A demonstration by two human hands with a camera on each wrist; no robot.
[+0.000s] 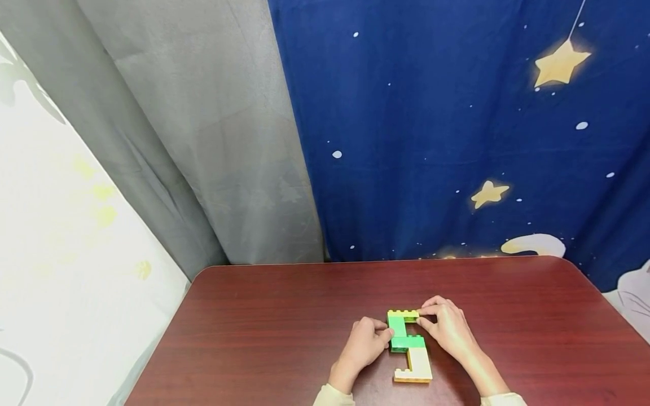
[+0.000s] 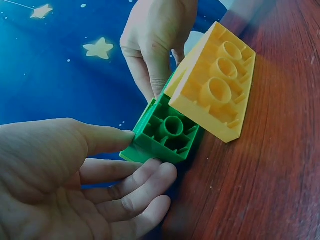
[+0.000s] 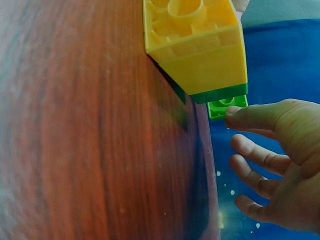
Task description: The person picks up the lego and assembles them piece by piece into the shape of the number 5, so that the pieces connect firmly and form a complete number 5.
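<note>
Toy building bricks joined into an S-like shape lie flat on the table in the head view. At its far end is a lime-green brick (image 1: 403,313), followed by green bricks (image 1: 408,342) and yellow bricks (image 1: 420,363) nearest me. My left hand (image 1: 364,343) pinches the green part from the left between thumb and forefinger. Across from it, my right hand (image 1: 449,326) holds the right end of the lime-green brick with thumb and fingers. The left wrist view shows hollow undersides of a green brick (image 2: 172,127) and a yellow brick (image 2: 217,82).
The reddish-brown wooden table (image 1: 264,327) extends to both sides of the bricks. Behind its far edge hang a grey curtain (image 1: 218,141) and a blue star-patterned curtain (image 1: 416,141). A pale curtain (image 1: 66,225) hangs at the left.
</note>
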